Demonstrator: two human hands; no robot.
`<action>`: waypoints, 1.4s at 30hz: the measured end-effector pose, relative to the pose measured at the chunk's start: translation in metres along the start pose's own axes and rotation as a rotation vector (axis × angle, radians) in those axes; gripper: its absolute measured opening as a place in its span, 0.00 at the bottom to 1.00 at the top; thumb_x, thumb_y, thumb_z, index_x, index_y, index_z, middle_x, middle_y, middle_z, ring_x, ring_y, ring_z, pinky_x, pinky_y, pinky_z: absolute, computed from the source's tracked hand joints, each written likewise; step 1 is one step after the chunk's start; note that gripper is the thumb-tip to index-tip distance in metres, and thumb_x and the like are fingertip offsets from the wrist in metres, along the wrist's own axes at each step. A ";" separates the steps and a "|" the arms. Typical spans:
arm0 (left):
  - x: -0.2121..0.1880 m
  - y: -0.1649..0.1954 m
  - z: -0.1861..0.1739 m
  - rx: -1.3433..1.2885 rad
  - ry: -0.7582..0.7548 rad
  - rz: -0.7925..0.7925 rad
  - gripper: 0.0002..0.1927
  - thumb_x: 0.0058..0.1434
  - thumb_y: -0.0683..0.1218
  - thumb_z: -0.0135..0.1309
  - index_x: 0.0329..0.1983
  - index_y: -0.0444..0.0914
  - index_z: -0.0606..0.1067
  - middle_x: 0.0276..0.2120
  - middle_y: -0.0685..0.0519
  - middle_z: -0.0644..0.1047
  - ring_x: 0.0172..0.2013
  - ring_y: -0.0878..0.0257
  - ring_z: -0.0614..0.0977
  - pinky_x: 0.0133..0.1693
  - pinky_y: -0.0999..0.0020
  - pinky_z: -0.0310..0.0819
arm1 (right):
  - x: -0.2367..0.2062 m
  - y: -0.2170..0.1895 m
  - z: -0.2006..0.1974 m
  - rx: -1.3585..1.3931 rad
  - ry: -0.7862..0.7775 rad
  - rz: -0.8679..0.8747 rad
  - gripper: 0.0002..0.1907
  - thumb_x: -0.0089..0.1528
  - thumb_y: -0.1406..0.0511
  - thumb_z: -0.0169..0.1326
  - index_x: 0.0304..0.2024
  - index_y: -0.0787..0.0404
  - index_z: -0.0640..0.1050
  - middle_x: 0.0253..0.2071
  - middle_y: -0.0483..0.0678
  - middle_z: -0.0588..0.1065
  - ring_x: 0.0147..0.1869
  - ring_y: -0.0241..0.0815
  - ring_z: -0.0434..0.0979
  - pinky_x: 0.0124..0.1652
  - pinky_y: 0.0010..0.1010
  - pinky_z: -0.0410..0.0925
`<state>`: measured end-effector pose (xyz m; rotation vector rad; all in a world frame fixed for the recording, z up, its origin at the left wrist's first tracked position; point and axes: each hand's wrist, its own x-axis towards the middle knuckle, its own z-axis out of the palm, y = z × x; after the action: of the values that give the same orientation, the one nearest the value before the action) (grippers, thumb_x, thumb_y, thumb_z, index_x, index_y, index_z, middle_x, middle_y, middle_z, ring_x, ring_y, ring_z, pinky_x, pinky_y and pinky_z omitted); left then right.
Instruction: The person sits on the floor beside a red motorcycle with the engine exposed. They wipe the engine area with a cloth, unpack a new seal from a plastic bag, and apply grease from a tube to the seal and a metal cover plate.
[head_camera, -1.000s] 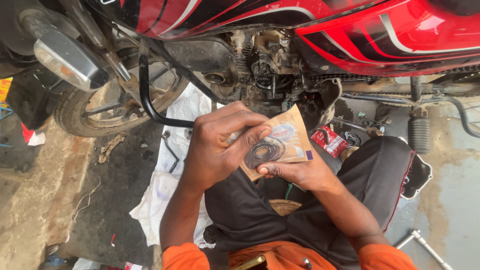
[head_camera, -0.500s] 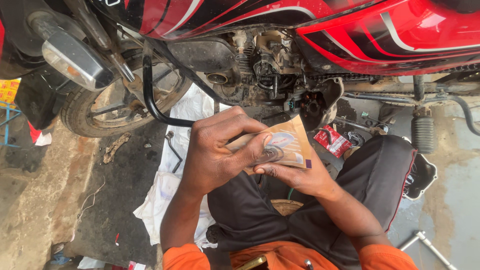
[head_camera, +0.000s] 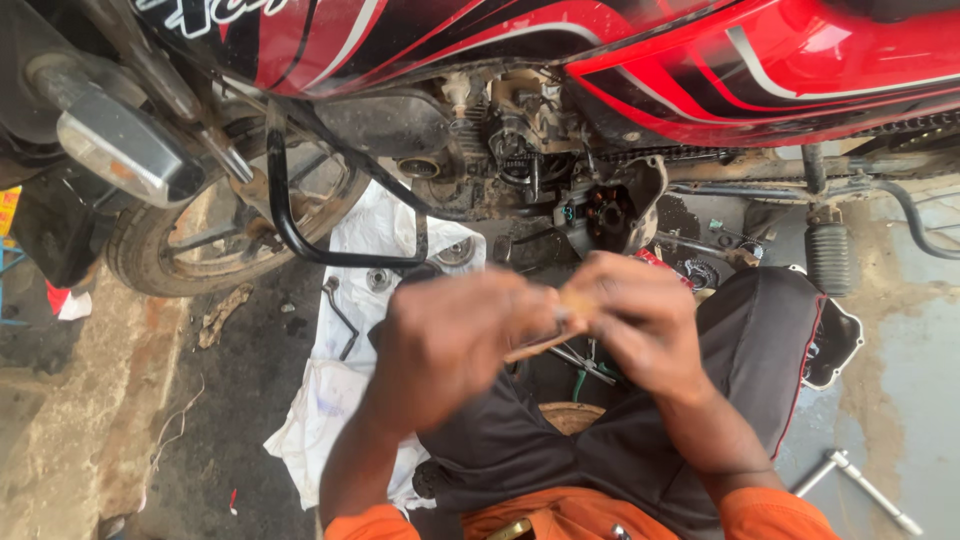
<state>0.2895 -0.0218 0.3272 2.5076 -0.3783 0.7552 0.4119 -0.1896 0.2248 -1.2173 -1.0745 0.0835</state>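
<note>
My left hand (head_camera: 450, 345) and my right hand (head_camera: 640, 320) meet in front of my chest, both blurred. Between them they grip a flat brown cardboard packet (head_camera: 545, 335), now seen almost edge-on, so what is on its face is hidden. Both hands hover above my lap in black trousers (head_camera: 640, 450). Just beyond them stands a red and black motorcycle (head_camera: 700, 60) with its engine (head_camera: 520, 150) opened on the side.
A white cloth (head_camera: 370, 300) lies on the oily ground with small metal parts and a wrench on it. The front wheel (head_camera: 230, 230) and a black crash bar (head_camera: 300, 240) are at left. A T-shaped socket wrench (head_camera: 860, 480) lies at lower right by a black engine cover (head_camera: 835, 340).
The packet, held flat with a round part showing a second ago, has been turned edge-on. Both hands have closed together over it and moved quickly, blurring.
</note>
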 end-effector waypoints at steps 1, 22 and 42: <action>-0.004 0.011 0.000 0.083 0.013 0.072 0.08 0.64 0.42 0.66 0.43 0.38 0.78 0.35 0.53 0.79 0.34 0.61 0.83 0.37 0.67 0.76 | 0.001 -0.008 0.000 -0.018 0.019 -0.111 0.05 0.60 0.70 0.59 0.32 0.69 0.78 0.33 0.50 0.75 0.36 0.43 0.74 0.35 0.33 0.67; -0.052 0.057 0.076 -0.180 0.404 0.521 0.05 0.69 0.41 0.60 0.44 0.35 0.79 0.35 0.54 0.78 0.35 0.69 0.78 0.35 0.75 0.69 | -0.017 -0.057 -0.004 0.428 -0.023 -0.601 0.31 0.75 0.54 0.35 0.27 0.60 0.81 0.28 0.49 0.81 0.26 0.44 0.80 0.25 0.33 0.73; -0.107 -0.043 0.127 -0.637 0.731 -0.785 0.08 0.71 0.40 0.58 0.45 0.28 0.80 0.35 0.48 0.78 0.34 0.68 0.74 0.37 0.75 0.66 | -0.001 -0.044 -0.011 -0.146 0.149 0.201 0.27 0.59 0.65 0.67 0.57 0.65 0.72 0.52 0.51 0.74 0.51 0.40 0.77 0.49 0.28 0.70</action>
<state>0.2754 -0.0397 0.1575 1.4447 0.5206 0.9357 0.3982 -0.2157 0.2597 -1.4385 -0.8382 0.0690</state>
